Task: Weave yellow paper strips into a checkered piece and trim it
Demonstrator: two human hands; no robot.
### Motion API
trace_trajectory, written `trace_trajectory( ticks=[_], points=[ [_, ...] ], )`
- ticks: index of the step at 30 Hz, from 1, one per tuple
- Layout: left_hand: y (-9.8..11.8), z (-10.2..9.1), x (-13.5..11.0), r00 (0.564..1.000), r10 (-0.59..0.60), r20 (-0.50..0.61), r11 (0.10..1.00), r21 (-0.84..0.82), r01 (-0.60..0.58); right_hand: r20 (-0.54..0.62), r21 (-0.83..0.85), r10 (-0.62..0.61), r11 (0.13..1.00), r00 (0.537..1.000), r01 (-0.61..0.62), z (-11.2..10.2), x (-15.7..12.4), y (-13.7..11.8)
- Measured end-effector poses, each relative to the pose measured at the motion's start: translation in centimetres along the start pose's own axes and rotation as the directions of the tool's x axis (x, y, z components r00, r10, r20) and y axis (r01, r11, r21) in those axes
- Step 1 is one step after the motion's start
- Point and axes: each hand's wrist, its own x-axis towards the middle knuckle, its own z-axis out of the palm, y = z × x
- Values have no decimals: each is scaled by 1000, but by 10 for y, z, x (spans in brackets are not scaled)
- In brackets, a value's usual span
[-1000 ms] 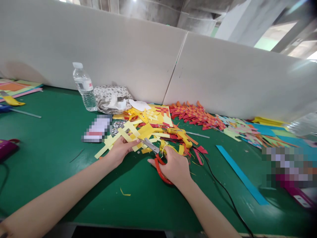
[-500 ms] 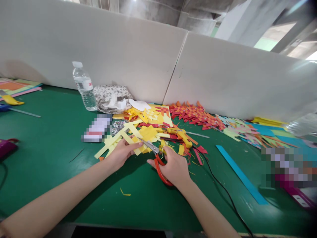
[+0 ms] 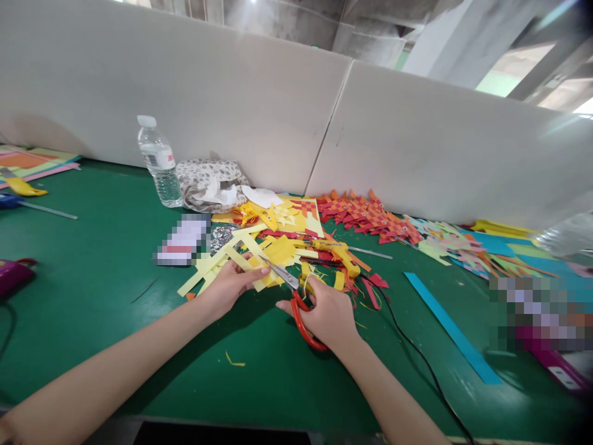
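Note:
My left hand (image 3: 228, 285) pinches a woven piece of yellow paper strips (image 3: 250, 253) just above the green table (image 3: 92, 290). My right hand (image 3: 327, 312) grips red-handled scissors (image 3: 296, 301); their metal blades point up-left and touch the woven piece's edge. Behind both hands lies a heap of yellow and red paper scraps (image 3: 319, 250).
A water bottle (image 3: 159, 162) and a patterned cloth (image 3: 208, 182) stand by the white partition. Woven orange-red paper fish (image 3: 365, 213) lie at the back right, with a blue strip (image 3: 451, 327), a black cable (image 3: 417, 352) and a yellow glue gun (image 3: 340, 254) nearby. Coloured sheets (image 3: 32, 164) lie far left.
The left hand has turned the woven yellow piece slightly, and the scissor blades have moved onto its edge. Both arms stay in nearly the same place.

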Motion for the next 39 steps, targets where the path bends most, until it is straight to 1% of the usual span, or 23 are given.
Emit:
trace_trajectory(
  ticks=[8, 14, 18, 23, 30, 36, 38, 39],
  points=[
    [0, 0, -1, 1000, -24, -20, 999, -41, 24, -4, -5, -5, 1000, 1000, 5, -3, 1, 0],
    [-1, -1, 0, 999, -27, -26, 998, -60, 26, -32, -70, -18, 997, 999, 15, -2, 1, 1],
    [-2, -1, -1, 999, -38, -13, 998, -49, 37, -41, -100, -35, 995, 999, 30, -2, 2, 3],
    [-2, -2, -1, 998, -58, -40, 998, -37, 56, -54, -107, -55, 993, 997, 49, -2, 3, 6],
    [-2, -3, 0, 998, -58, -36, 998, -30, 57, -57, -103, -60, 993, 997, 54, -1, 3, 6],
    [-3, -3, 1, 998, -47, -41, 999, 0, 47, -25, -91, -14, 996, 1000, 12, 0, 3, 7],
    [-2, -6, 5, 998, -29, -57, 999, 32, 31, -18, -84, 30, 996, 999, -31, -1, 4, 8],
    [-1, -10, 7, 997, 3, -78, 998, 66, 2, -19, -79, 62, 995, 998, -63, -2, 5, 9]
  ],
)
